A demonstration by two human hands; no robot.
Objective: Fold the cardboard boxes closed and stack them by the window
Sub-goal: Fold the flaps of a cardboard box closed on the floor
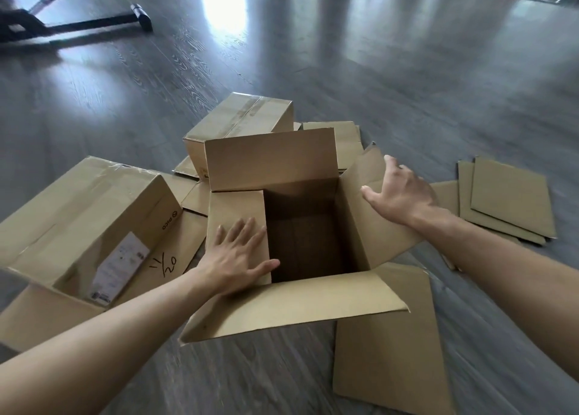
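open brown cardboard box at centre on grey wood floor. left hand flat, fingers straight, pressing 9 o'clock flap inward. right hand spread on 3 o'clock flap, not gripping. far and near flaps unfolded. two taped boxes at 9 and 11 o'clock, unstacked.

The floor is grey wood-look planks, glossy. A bright patch of light reflects on it at the far side. Left of this patch stands a black metal frame.
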